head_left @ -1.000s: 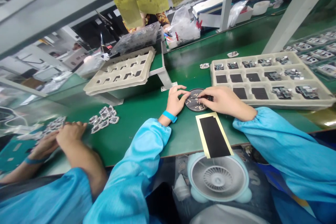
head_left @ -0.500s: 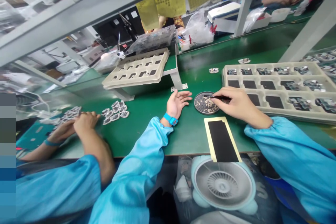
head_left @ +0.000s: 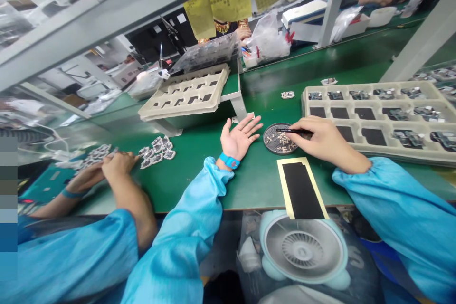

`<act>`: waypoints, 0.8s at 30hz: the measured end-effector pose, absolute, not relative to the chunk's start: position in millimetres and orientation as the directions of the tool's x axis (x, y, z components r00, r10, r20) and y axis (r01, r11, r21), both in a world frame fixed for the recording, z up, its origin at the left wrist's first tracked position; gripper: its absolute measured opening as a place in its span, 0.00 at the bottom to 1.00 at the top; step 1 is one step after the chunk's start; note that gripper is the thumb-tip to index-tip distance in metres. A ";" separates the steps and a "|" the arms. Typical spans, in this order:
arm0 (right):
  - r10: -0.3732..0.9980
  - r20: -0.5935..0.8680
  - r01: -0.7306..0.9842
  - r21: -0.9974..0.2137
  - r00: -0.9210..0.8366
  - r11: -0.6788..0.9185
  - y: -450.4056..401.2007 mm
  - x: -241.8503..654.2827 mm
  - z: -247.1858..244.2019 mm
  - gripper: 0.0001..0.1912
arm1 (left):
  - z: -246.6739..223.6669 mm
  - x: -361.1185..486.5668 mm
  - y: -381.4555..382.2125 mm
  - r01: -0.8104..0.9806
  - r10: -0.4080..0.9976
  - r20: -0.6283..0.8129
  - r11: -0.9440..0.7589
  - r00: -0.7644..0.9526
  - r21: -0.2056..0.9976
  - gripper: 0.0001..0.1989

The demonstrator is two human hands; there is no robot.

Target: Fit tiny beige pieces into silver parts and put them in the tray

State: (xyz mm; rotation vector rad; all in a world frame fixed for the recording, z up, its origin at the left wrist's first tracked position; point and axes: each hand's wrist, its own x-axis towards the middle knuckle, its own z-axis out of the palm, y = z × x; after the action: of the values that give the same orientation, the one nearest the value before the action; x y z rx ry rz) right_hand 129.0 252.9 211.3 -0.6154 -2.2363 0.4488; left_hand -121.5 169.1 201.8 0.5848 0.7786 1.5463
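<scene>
My right hand [head_left: 322, 140] is closed around dark tweezers [head_left: 297, 131], whose tips reach over a round black dish [head_left: 270, 146]. Small pale parts [head_left: 284, 141] lie scattered in that dish; whether the tips pinch one is too small to tell. Palm up and fingers spread, my left hand [head_left: 239, 140] holds nothing, just left of the dish. A blue band circles its wrist. Below the dish lies a yellow-edged sheet with a black middle [head_left: 302, 190], jutting over the table's front edge.
A cream compartment tray [head_left: 377, 151] with small boards stands right; another tray [head_left: 185, 95] rests on a raised shelf. A co-worker's hands [head_left: 116, 164] are at left near a cluster of small parts [head_left: 156, 152]. A fan [head_left: 302, 249] sits below the edge.
My left hand has turned further palm up, its fingers spreading wider. My right hand and the tweezers stay almost in place over the dish.
</scene>
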 end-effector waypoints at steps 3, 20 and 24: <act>0.555 0.581 0.296 -0.484 -0.594 0.824 253.1 129.0 211.4 0.08 | 204.7 -121.1 167.0 -0.684 0.991 -0.039 -0.059 -0.127 0.727 0.38; 0.538 0.584 0.308 -0.452 -0.607 0.838 253.3 128.9 211.4 0.09 | 182.6 -118.0 179.9 -0.178 0.974 -0.129 0.096 -0.184 0.979 0.12; 0.525 0.593 0.258 -0.478 -0.611 0.840 254.9 129.4 203.5 0.09 | 186.4 -117.0 176.0 -0.218 0.964 -0.167 0.121 -0.208 0.968 0.14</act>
State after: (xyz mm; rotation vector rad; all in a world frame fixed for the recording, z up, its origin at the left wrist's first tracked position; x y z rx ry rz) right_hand 129.4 254.9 203.5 -0.5680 -2.2468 0.4469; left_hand -117.0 176.0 186.4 0.8343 1.2806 1.3498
